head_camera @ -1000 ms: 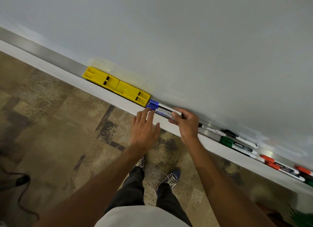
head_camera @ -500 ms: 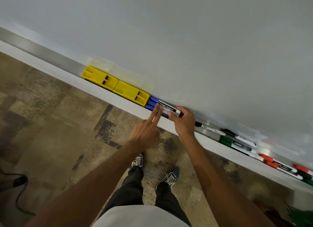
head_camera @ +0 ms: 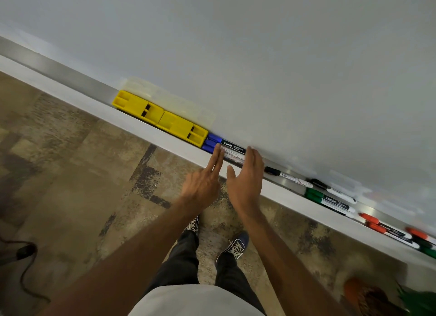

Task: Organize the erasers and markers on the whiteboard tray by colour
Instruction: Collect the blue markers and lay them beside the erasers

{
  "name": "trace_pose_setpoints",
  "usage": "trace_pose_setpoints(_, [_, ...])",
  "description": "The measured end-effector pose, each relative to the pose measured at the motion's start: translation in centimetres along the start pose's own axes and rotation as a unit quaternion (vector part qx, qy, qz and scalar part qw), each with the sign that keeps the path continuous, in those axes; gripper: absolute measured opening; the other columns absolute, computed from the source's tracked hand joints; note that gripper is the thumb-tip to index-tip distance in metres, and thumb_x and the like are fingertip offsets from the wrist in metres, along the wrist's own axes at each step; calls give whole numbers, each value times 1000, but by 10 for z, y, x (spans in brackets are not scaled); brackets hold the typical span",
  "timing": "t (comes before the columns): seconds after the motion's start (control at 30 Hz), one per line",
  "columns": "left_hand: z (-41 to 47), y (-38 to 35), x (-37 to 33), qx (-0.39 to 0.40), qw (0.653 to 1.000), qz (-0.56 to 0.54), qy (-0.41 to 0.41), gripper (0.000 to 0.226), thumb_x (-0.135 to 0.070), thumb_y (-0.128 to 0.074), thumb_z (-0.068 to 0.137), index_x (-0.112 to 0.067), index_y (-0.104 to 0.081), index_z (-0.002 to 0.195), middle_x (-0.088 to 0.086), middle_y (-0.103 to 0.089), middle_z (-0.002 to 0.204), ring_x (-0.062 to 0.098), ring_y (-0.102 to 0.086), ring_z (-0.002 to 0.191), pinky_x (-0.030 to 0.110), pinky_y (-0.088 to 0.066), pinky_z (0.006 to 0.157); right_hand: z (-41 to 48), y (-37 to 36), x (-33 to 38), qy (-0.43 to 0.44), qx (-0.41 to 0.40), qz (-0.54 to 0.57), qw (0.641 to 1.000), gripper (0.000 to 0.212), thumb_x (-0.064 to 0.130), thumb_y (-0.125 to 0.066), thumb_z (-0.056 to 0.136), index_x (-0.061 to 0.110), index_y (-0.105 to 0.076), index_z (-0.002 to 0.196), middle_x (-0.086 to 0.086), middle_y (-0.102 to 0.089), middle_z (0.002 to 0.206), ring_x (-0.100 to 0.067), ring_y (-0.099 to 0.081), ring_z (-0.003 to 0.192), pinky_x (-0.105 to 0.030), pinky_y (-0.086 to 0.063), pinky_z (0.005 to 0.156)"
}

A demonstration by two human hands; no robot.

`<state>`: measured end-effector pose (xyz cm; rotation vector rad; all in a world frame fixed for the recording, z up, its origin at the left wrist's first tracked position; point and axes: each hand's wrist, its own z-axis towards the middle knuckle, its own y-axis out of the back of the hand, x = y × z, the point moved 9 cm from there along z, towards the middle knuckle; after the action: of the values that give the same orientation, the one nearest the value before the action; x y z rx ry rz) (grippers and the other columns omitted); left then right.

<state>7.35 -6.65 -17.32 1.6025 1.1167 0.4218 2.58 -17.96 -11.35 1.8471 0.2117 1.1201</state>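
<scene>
Two yellow erasers lie end to end on the whiteboard tray. Right beside them lie the blue markers, caps toward the erasers. My left hand has two fingers stretched out, tips touching the blue markers. My right hand is flat and open, its fingertips at the markers' right end, holding nothing. Further right lie two black markers, green markers and red markers.
The whiteboard rises behind the tray. Patterned carpet lies below, with a black cable at the lower left. An orange and green object sits at the lower right. My shoes stand beneath the tray.
The right hand set the blue marker down in the tray with the other blue ones and opened. The left hand's fingers slid up onto the markers.
</scene>
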Motion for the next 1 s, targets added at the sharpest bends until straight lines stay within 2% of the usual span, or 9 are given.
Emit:
trace_pose_setpoints(0.1, [3, -2, -2, 5, 1000, 12, -5, 100, -22, -55, 94, -20, 25, 154, -9, 54, 148, 8, -45, 42, 23, -37, 36, -4, -6, 9, 115, 8, -139, 984, 67, 34, -55, 97, 7, -28, 152, -12, -28, 160, -28, -24, 149, -42, -21, 117])
trace_pose_setpoints(0.23, [5, 2, -12, -2, 999, 18, -43, 103, -20, -50, 95, -22, 40, 146, -8, 54, 149, 10, -44, 44, 26, -36, 39, -4, -24, -5, 141, 64, -232, 960, 71, 46, -43, 101, 10, -15, 155, -12, -16, 164, -28, -13, 152, -49, -18, 118])
trace_pose_setpoints(0.37, [7, 7, -16, -2, 998, 27, -64, 106, -20, -47, 96, -27, 52, 134, -10, 61, 141, 10, -45, 47, 27, -44, 44, -3, -30, -11, 145, 85, -262, 950, 70, 49, -36, 102, 10, -15, 156, -12, -12, 165, -29, -10, 152, -53, -19, 118])
trace_pose_setpoints(0.53, [8, 10, -13, 2, 996, 61, -62, 101, -17, -49, 92, -20, 36, 146, -1, 44, 155, 10, -43, 44, 26, -37, 42, -5, -28, -12, 150, 95, -264, 948, 69, 46, -33, 102, 8, -13, 156, -13, -9, 165, -29, -7, 153, -54, -20, 120])
trace_pose_setpoints(0.67, [5, 8, -10, -2, 996, 76, -56, 107, -12, -52, 87, -21, 35, 149, -2, 37, 161, 11, -45, 44, 25, -29, 38, -10, -21, -14, 160, 95, -257, 948, 67, 44, -33, 103, 9, -12, 156, -11, -6, 165, -27, -3, 153, -53, -16, 121])
trace_pose_setpoints(0.73, [3, 8, -8, -2, 996, 75, -47, 107, -13, -53, 86, -19, 31, 151, -1, 36, 162, 10, -43, 43, 24, -26, 38, -13, -11, -15, 163, 75, -249, 952, 65, 41, -37, 102, 9, -19, 155, -11, -14, 164, -26, -8, 153, -51, -19, 121])
trace_pose_setpoints(0.8, [1, 11, -9, -8, 996, 75, -44, 106, -16, -54, 86, -17, 28, 153, 1, 34, 162, 10, -41, 44, 24, -23, 39, -14, 2, -19, 160, 45, -247, 955, 58, 37, -41, 102, 8, -32, 151, -12, -31, 159, -28, -24, 149, -50, -28, 117])
trace_pose_setpoints(0.9, [-2, 15, -21, -6, 995, 71, -64, 103, -21, -54, 88, -23, 25, 154, -2, 34, 162, 11, -47, 48, 25, -30, 41, -6, 25, -37, 134, 23, -275, 952, 43, 20, -55, 93, 12, -50, 134, -9, -52, 135, -27, -46, 127, -46, -42, 101])
trace_pose_setpoints(1.0, [-7, 19, -40, -7, 994, 68, -81, 96, -29, -51, 94, -27, 24, 155, -3, 33, 163, 11, -50, 50, 26, -38, 43, 1, 52, -62, 100, 4, -314, 944, 49, -1, -65, 74, 11, -57, 120, -7, -59, 116, -27, -52, 108, -43, -45, 89])
